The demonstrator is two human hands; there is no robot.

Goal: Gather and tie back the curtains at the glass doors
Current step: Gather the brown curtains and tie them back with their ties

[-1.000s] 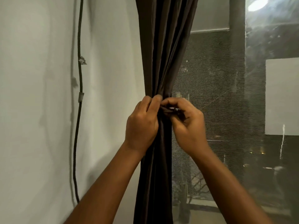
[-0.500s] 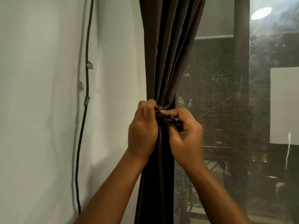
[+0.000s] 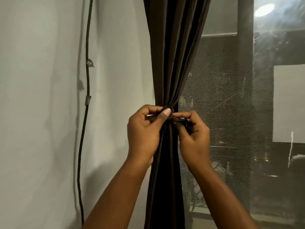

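Observation:
A dark brown curtain (image 3: pixel 173 63) hangs bunched into a narrow column at the left edge of the glass door (image 3: pixel 280 47). A thin dark tie-back strap (image 3: pixel 179 119) crosses it at its pinched waist. My left hand (image 3: pixel 143 134) is on the curtain's left side, its thumb and curled fingers pinching the strap's left end against the folds. My right hand (image 3: pixel 193 136) is on the right side, pinching the strap's other end between thumb and fingers. The fingers hide how the strap ends meet.
A pale wall (image 3: pixel 41 113) fills the left half, with a black cable (image 3: pixel 85 96) clipped down it. Right of the curtain is a mesh insect screen (image 3: pixel 219 96) and a dark door frame post (image 3: pixel 245 63). The glass reflects a ceiling light (image 3: pixel 264 9).
Both hands stay at the curtain's waist. The left thumb has come forward over the strap, and the right hand has shifted slightly right along it. The view has tilted a little.

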